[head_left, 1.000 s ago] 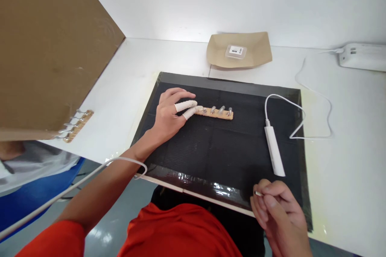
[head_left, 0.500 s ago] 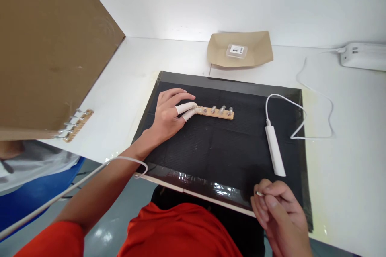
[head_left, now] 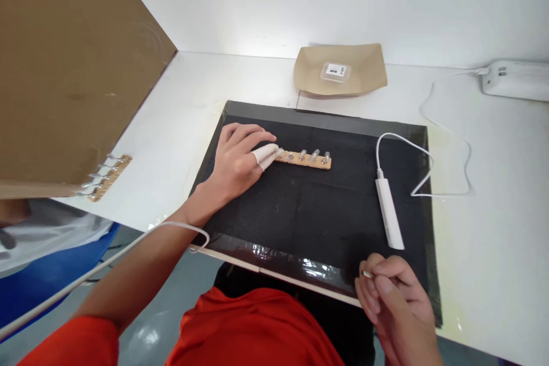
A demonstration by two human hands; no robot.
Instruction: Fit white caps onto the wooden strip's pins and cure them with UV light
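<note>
A light tan strip (head_left: pixel 300 159) with several short clear pieces standing on metal clips lies on the black mat (head_left: pixel 326 206). My left hand (head_left: pixel 240 157) is at its left end, the thumb and index finger in white finger covers, closed together on a small clear piece (head_left: pixel 280 152). The other left fingers stretch out above the mat. At the mat's front right edge my right hand (head_left: pixel 397 297) pinches a small pale piece (head_left: pixel 368 274); its kind is too small to make out. A white wand-shaped device (head_left: pixel 389 214) with a cable lies just beyond.
A brown paper tray (head_left: pixel 364 71) holding a clear labelled box (head_left: pixel 335 72) stands at the back. A white power strip (head_left: pixel 514 80) is at right. By the brown panel (head_left: pixel 72 68) lies another clipped strip (head_left: pixel 110 178). A white cable (head_left: pixel 103 266) crosses my left forearm.
The left thumb and index finger have come closer together at the strip's left end. My right hand keeps its pinch; the view has shifted slightly.
</note>
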